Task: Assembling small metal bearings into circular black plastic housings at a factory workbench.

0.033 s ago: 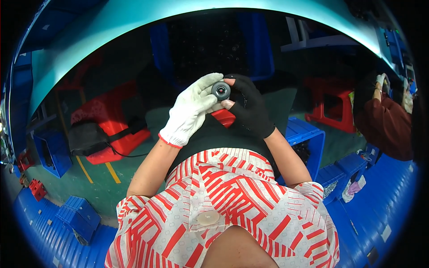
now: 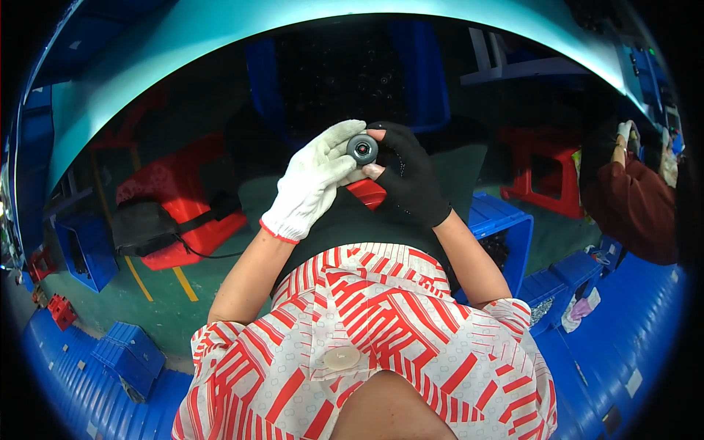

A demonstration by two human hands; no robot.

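Observation:
Above my lap, a small dark grey wheel [image 2: 362,149] with a dark hub and a reddish centre faces up between my hands. My left hand [image 2: 320,167], in a white knit glove with a red cuff, is closed around its left side. On the other side, my right hand [image 2: 411,170] wears a black glove with bare thumb and finger tips, which pinch the wheel's right edge. A glossy red piece [image 2: 369,194] shows just below the fingers; whether a hand touches it I cannot tell.
Ahead, under a teal table edge [image 2: 352,20], is a blue bin [image 2: 422,81] with dark contents. Red stools [image 2: 546,172] stand on both sides; a black bag [image 2: 144,227] lies on the left one. A blue crate [image 2: 513,220] is by my right elbow. Another person [image 2: 634,205] works far right.

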